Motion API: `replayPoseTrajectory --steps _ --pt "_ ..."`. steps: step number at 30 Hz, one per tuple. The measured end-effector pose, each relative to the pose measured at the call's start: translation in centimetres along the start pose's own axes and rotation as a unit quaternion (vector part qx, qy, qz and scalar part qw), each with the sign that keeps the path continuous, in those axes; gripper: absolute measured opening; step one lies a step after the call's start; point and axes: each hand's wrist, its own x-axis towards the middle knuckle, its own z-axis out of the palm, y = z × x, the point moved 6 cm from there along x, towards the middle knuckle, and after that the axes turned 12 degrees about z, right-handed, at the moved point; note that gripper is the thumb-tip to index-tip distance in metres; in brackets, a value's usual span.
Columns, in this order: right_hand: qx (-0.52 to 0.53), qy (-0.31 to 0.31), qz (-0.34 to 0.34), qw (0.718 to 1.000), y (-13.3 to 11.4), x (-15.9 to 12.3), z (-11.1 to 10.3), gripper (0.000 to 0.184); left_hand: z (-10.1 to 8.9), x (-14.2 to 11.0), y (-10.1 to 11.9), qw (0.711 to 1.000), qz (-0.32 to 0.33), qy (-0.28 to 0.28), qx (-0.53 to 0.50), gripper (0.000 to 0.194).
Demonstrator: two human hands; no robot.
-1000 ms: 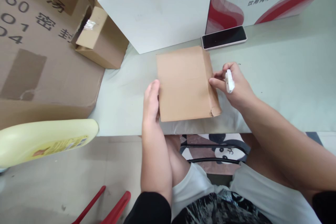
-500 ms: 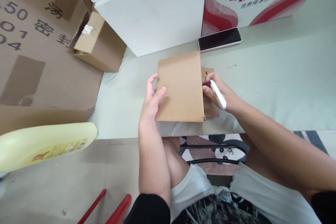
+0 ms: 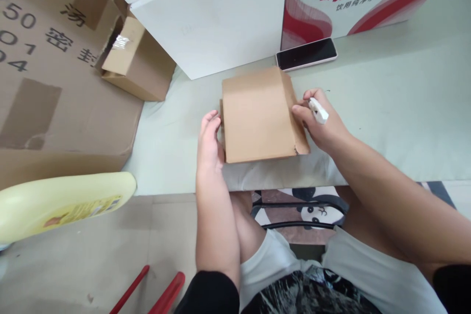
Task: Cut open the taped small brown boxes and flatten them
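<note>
In front of me on the cloth-covered table lies a small brown cardboard box [image 3: 255, 117], its wide top panel closed over. A short flap [image 3: 296, 117] slopes down along its right edge, and a strip of cardboard sticks out at its left side. My left hand [image 3: 210, 142] rests against that left side, fingers stretched along it and apart from the top panel. At the right flap, my right hand [image 3: 319, 117] is closed round a slim white-handled tool [image 3: 318, 111]; the tool's tip is hidden. Its thumb and finger are at the flap's edge.
A phone [image 3: 307, 54] lies behind the box, before a red-and-white carton [image 3: 368, 0] and a white box [image 3: 221, 24]. Leftward stand a large brown carton [image 3: 69, 108] and a smaller cardboard box [image 3: 143, 61]. A pale yellow bottle [image 3: 69, 201] is near the table's front edge [image 3: 165, 194].
The right flap has come over the box's right side, where an opening showed before. My right hand moved slightly right and up; my left thumb left the top panel.
</note>
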Motion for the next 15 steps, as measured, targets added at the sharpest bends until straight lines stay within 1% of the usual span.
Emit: replayPoseTrajectory --steps 2,3,6,9,11,13,15 --pt "-0.012 0.023 0.02 0.999 0.1 0.0 -0.4 0.043 -0.2 -0.3 -0.6 0.997 -0.049 0.03 0.045 0.038" --pt "-0.031 0.03 0.028 0.999 0.1 -0.1 -0.5 0.043 -0.2 -0.5 -0.8 0.996 -0.069 0.03 0.057 0.038" --pt "-0.108 0.058 0.026 0.992 -0.6 -0.6 -0.8 0.044 0.5 -0.9 -0.8 0.993 -0.101 -0.014 0.059 0.038" --pt "-0.156 0.085 0.009 0.984 -1.6 -1.1 -1.4 0.042 1.0 -1.2 -0.7 0.991 -0.106 -0.042 0.07 0.038" --pt "-0.177 0.099 0.014 0.979 -2.0 -1.2 -1.8 0.042 1.3 -1.2 -0.7 0.99 -0.099 -0.06 0.087 0.042" --pt "-0.184 0.117 0.013 0.976 -2.1 -1.1 -2.3 0.045 1.4 -1.1 -1.0 0.986 -0.094 -0.078 0.111 0.045" --pt "-0.172 0.126 -0.012 0.977 -2.1 -0.7 -2.8 0.044 1.3 -0.9 -1.3 0.983 -0.08 -0.093 0.134 0.05"
